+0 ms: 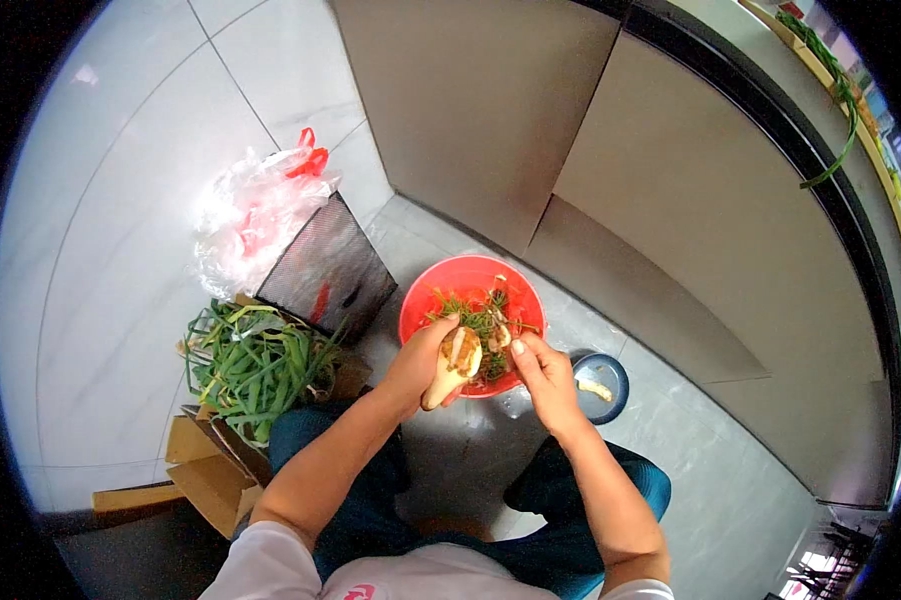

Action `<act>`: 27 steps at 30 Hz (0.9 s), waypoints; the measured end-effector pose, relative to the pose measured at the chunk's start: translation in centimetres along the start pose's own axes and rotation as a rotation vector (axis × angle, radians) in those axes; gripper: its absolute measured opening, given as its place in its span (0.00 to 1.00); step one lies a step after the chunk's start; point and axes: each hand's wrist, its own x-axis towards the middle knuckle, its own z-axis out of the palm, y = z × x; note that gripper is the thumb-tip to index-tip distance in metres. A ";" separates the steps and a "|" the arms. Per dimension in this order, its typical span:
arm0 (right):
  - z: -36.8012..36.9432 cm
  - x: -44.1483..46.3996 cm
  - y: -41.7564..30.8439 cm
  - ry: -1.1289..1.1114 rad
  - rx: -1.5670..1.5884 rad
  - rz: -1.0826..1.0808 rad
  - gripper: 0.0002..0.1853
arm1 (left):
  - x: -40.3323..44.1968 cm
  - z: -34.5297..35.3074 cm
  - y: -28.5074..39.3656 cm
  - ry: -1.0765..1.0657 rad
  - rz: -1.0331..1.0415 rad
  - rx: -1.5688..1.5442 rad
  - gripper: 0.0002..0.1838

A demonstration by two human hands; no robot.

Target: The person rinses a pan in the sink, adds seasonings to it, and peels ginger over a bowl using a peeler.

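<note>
My left hand [428, 365] is wrapped round a pale, partly brown-skinned root piece [461, 352] above the left part of a red bowl [426, 283]. Over the bowl's right rim, my right hand [541, 365] has thumb and fingers pinched together at the edge of a small pale piece; what exactly it grips is too small to make out. Green stems and peelings [486, 312] lie inside the bowl. To the right, a dark round dish [621, 385] on the floor holds a pale yellowish piece [596, 389].
A mesh bin [336, 260] with plastic bags [256, 215] stands at the left. Below it, green leafy stalks [261, 370] fill a cardboard box [206, 460]. Grey cabinets [691, 200] line the far side; greens [841, 85] hang over the counter edge.
</note>
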 end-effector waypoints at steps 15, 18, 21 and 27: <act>-1.3 -1.5 -2.7 -0.196 -0.462 -0.356 0.17 | 0.3 -0.3 0.6 0.129 -0.013 0.321 0.28; -1.2 -1.4 -2.8 -0.179 -0.462 -0.373 0.17 | 0.7 -0.9 0.0 0.098 -0.009 0.328 0.28; -1.0 -1.2 -2.0 -0.137 -0.405 -0.369 0.17 | 0.6 -1.0 0.1 0.078 0.016 0.374 0.27; -1.2 -0.1 -0.7 -0.012 -0.480 -0.165 0.20 | -0.2 -0.1 -0.2 0.101 0.004 0.361 0.27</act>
